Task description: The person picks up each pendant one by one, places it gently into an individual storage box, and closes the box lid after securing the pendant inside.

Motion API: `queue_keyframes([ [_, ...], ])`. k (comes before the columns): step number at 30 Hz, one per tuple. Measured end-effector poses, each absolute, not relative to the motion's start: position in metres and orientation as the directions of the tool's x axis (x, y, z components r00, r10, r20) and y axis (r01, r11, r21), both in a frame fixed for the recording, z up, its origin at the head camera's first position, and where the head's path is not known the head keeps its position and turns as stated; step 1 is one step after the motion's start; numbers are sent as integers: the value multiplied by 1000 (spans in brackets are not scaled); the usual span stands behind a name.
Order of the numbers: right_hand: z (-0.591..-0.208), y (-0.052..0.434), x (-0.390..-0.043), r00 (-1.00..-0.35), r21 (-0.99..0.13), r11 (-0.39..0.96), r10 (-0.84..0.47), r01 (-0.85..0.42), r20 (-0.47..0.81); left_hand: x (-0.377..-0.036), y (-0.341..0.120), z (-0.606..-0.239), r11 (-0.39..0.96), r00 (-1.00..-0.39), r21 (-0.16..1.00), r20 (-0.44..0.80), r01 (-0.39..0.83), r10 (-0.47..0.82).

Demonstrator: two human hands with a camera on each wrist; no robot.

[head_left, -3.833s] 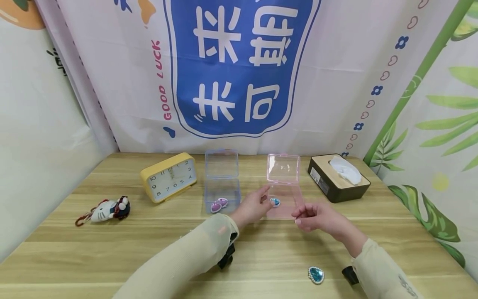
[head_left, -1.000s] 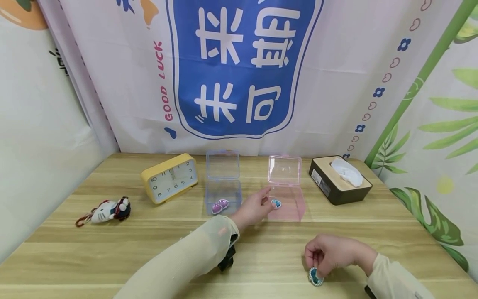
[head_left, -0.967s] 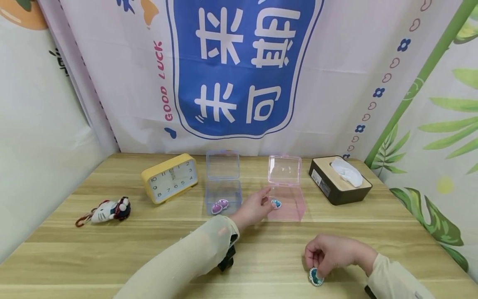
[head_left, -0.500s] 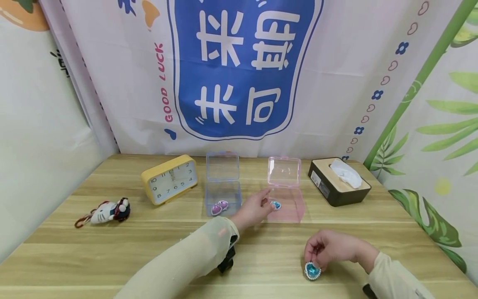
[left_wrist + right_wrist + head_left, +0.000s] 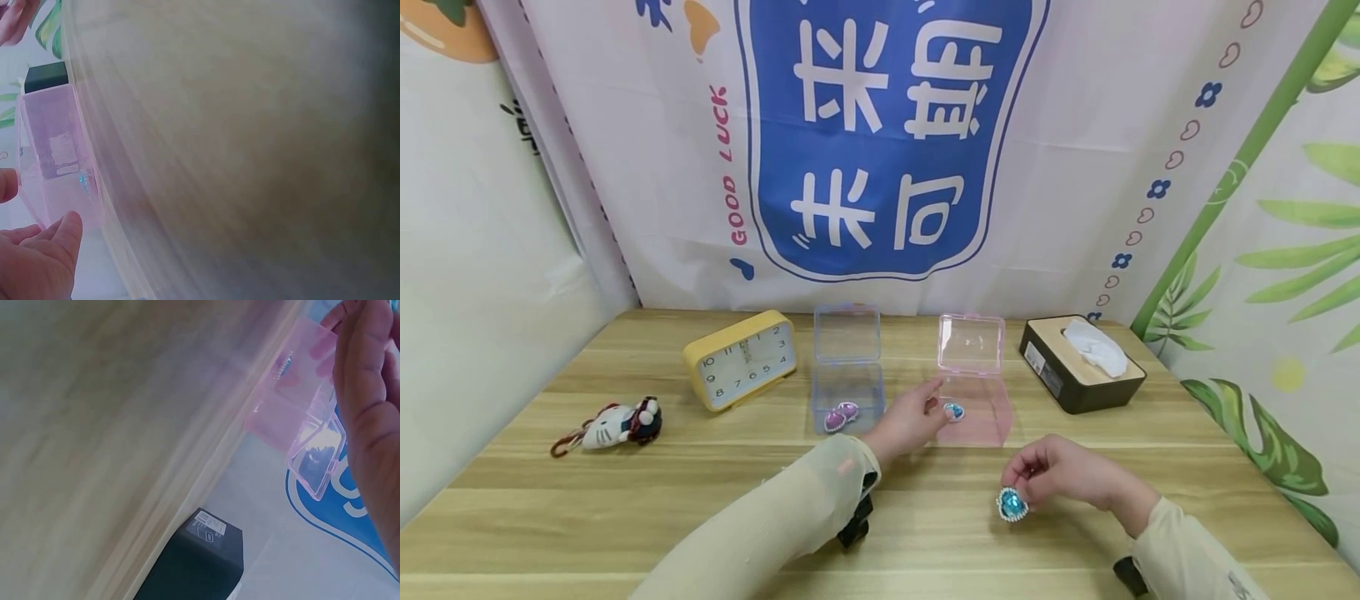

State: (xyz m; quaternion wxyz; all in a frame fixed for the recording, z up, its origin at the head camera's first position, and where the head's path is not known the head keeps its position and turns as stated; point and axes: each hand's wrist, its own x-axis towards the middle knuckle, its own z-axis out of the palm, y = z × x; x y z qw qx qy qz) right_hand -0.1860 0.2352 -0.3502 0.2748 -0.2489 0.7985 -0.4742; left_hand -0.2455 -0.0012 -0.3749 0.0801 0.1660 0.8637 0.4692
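My right hand [image 5: 1060,479] pinches a blue heart-shaped gem [image 5: 1012,504] with a white beaded edge, over the table in front of the pink box. My left hand [image 5: 910,419] holds the left side of the clear pink plastic box [image 5: 981,433], whose lid [image 5: 971,344] stands raised at the back. In the left wrist view, thumb and fingers [image 5: 70,228] lie at the box's near end. Inside it lies another blue gem [image 5: 954,412], partly behind the left thumb. Left of that hand, an open clear blue box [image 5: 868,383] contains two purple gems [image 5: 841,416].
A yellow clock [image 5: 739,360] stands left of the blue box, and a white cat plush keychain [image 5: 613,423] lies at the far left. The dark tissue box [image 5: 1082,367] sits right of the pink box. A printed cloth [image 5: 1037,208] hangs behind the table [image 5: 700,508].
My right hand left the pink box's right side, took the blue gem off the table near the front, and lifted it back and leftward. The left hand stays at the pink box.
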Motion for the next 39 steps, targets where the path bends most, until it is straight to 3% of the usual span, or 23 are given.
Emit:
queue_keyframes([
  [12,-345,233,-195,-856,-935,354,-486,-7,-178,-245,0,-376,511,-935,833,21,212,353],
  [22,-345,226,-204,-945,-964,264,-311,17,-102,-246,2,-378,505,-937,839,16,203,349],
  [32,-339,213,-220,-980,-970,242,-185,25,-71,-247,1,-379,499,-937,842,21,203,347],
  [39,-337,202,-234,-984,-963,271,-169,9,-57,-247,0,-378,503,-936,838,26,212,350],
])
